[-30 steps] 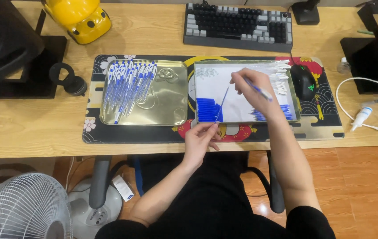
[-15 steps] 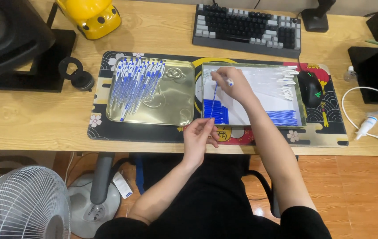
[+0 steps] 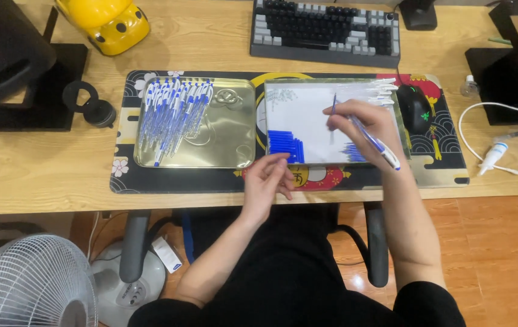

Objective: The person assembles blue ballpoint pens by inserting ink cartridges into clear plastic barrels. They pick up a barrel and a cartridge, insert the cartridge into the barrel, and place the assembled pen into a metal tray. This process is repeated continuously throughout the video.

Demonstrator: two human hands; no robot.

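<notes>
Right hand (image 3: 365,124) pinches blue-white pen (image 3: 369,138) over white tray (image 3: 307,115). Left hand (image 3: 269,178) loosely curled, empty, at desk (image 3: 41,169) edge beside blue caps (image 3: 285,145). Patterned mat (image 3: 441,139), keyboard (image 3: 325,30), floor fan (image 3: 29,281).

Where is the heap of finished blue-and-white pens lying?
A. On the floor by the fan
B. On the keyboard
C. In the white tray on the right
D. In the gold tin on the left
D: the pens lie piled inside the gold tin, left of the white tray.
</notes>
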